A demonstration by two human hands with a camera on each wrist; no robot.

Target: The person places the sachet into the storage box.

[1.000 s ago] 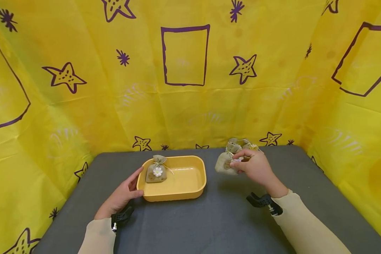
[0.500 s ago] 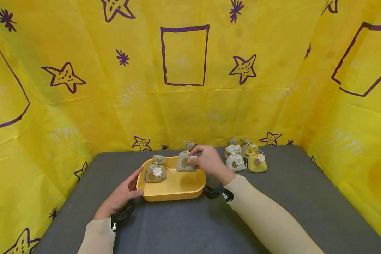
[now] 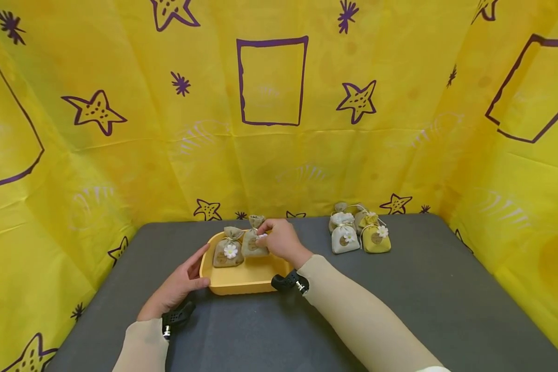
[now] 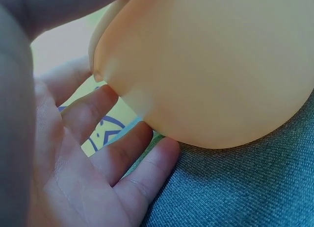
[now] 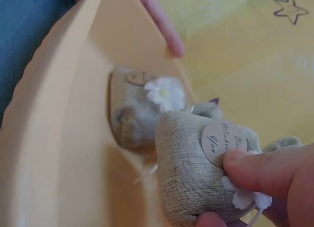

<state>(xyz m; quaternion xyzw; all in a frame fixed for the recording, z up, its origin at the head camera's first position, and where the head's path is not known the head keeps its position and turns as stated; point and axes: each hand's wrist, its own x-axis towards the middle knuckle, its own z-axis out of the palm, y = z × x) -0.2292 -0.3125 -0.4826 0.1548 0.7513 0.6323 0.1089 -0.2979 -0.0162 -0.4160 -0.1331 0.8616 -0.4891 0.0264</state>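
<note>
My right hand (image 3: 283,240) pinches a small grey-beige sachet (image 5: 196,163) by its tied, flower-trimmed side, with the thumb on its round label. In the head view that sachet (image 3: 253,245) hangs inside the yellow tray (image 3: 246,290), beside another beige sachet. This second sachet (image 3: 229,253) stands against the tray's left end, a white flower on its front. My left hand (image 3: 176,284) holds the tray's left end, thumb toward the front and fingers toward the back. In the left wrist view, its fingertips (image 4: 164,151) touch the outer wall of the tray.
Farther right on the grey table (image 3: 428,305) stand a white sachet (image 3: 345,240), a yellow sachet (image 3: 376,240) and beige ones partly hidden behind them. A yellow patterned cloth (image 3: 269,170) rises along the back and sides.
My right hand has carried the beige sachet leftward from the group at the right and down into the tray, close to the other sachet. My left hand stays on the tray.
</note>
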